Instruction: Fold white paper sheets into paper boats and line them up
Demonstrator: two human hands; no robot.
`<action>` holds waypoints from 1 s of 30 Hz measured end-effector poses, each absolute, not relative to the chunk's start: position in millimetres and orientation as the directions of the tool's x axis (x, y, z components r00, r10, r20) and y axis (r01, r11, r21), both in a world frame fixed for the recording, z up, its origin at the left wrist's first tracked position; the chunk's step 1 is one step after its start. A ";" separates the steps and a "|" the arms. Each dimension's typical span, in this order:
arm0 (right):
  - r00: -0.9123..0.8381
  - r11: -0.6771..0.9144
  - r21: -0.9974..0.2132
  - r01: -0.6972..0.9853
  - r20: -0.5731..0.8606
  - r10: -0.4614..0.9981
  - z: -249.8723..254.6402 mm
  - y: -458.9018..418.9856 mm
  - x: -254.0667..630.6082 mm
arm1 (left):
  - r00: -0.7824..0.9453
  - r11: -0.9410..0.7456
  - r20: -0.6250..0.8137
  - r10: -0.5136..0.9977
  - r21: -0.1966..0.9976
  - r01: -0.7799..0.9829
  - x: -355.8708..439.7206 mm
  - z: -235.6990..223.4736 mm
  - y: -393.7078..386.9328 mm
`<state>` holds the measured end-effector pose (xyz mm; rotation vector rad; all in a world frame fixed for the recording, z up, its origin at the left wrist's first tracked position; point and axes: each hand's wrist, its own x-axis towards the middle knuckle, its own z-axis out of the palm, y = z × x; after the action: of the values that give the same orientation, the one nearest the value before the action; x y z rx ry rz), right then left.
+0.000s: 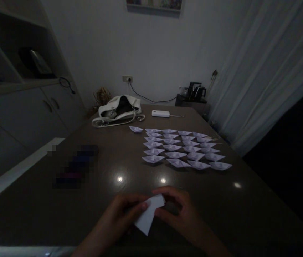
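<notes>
A piece of white folded paper (149, 215) is held above the near part of the dark table (92, 203). My left hand (123, 212) grips its left side, thumb on top and the other fingers behind. My right hand (179, 208) curls around the paper's right side, its thumb and index finger at the folded edge. One corner of the paper points down toward me. Beyond my hands, several folded paper boats (172, 147) stand in rows on the table. A single boat (135, 129) sits apart at the back left of the rows.
A white handbag (119, 109) lies open near the table's far end, beside a white power bank (160, 114) with a short cable. At left is a pixelated dark object (76, 166). Cabinets (28, 114) line the left side; a pale curtain (258, 71) hangs at right.
</notes>
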<state>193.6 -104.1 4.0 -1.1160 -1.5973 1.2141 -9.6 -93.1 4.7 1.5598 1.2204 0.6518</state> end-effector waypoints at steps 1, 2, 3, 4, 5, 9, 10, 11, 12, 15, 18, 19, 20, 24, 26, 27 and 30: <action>-0.268 0.147 -0.974 0.173 0.097 0.959 4.6 -104.1 194.6 | 0.326 0.010 -0.145 0.934 0.924 0.383 -10.5 3.6 -93.8; -0.271 0.155 -0.972 0.174 0.104 0.957 5.2 -103.7 195.1 | 0.308 -0.004 -0.125 0.943 0.922 0.387 -11.5 2.1 -94.7; -0.275 0.166 -0.971 0.174 0.114 0.955 5.7 -103.1 195.2 | 0.295 -0.013 -0.113 0.949 0.919 0.393 -12.5 0.4 -95.7; -0.274 0.175 -0.968 0.178 0.122 0.954 6.0 -102.2 195.0 | 0.285 -0.019 -0.105 0.953 0.916 0.400 -13.5 -1.4 -96.8; -0.271 0.186 -0.964 0.191 0.130 0.954 6.0 -101.2 194.7 | 0.275 -0.021 -0.099 0.956 0.915 0.403 -14.4 -3.0 -98.0; -0.269 0.294 -0.922 0.254 0.225 0.937 3.1 -98.0 194.4 | 0.244 0.018 -0.121 0.962 0.921 0.389 -16.4 -6.3 -100.9; -0.276 0.338 -0.906 0.257 0.266 0.923 2.7 -98.0 194.9 | 0.250 0.041 -0.148 0.957 0.921 0.388 -16.6 -6.6 -101.1; -0.293 0.380 -0.890 0.253 0.303 0.907 2.8 -98.3 195.6 | 0.255 0.069 -0.180 0.950 0.918 0.391 -16.6 -7.0 -101.2; -0.310 0.407 -0.878 0.251 0.325 0.893 3.5 -98.9 196.4 | 0.255 0.098 -0.211 0.944 0.915 0.393 -16.7 -7.7 -101.2; -0.331 0.388 -0.884 0.262 0.296 0.896 7.4 -101.8 197.1 | 0.208 0.132 -0.228 0.951 0.910 0.393 -16.7 -10.0 -101.1; -0.270 0.268 -0.936 0.228 0.204 0.941 6.7 -103.5 193.8 | 0.240 0.065 -0.184 0.953 0.900 0.431 -14.6 -6.6 -100.7; -0.245 0.225 -0.954 0.198 0.174 0.954 4.6 -103.7 192.0 | 0.285 0.029 -0.170 0.943 0.897 0.441 -13.1 -3.4 -100.4; -0.223 0.181 -0.970 0.164 0.143 0.964 1.8 -103.9 190.2 | 0.338 -0.011 -0.156 0.928 0.896 0.444 -11.2 0.5 -100.0; -0.097 0.111 -0.991 0.073 0.103 0.990 -9.2 -106.5 186.0 | 0.411 -0.122 -0.081 0.908 0.887 0.445 -4.4 13.9 -97.5; -0.075 0.099 -0.993 0.071 0.094 0.993 -11.1 -108.4 186.3 | 0.416 -0.131 -0.090 0.905 0.872 0.472 -3.1 15.5 -96.4; -0.087 0.083 -0.993 0.083 0.076 0.993 -11.1 -108.9 186.8 | 0.418 -0.128 -0.098 0.903 0.868 0.480 -3.0 15.2 -96.0; -0.150 0.010 -0.991 0.131 -0.010 0.989 -9.5 -108.3 188.2 | 0.416 -0.099 -0.131 0.900 0.867 0.489 -3.6 13.3 -96.5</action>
<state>188.2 -108.3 -9.5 -1.2312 -1.4199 1.2552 -3.6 -96.5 13.3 1.7415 1.2111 0.5540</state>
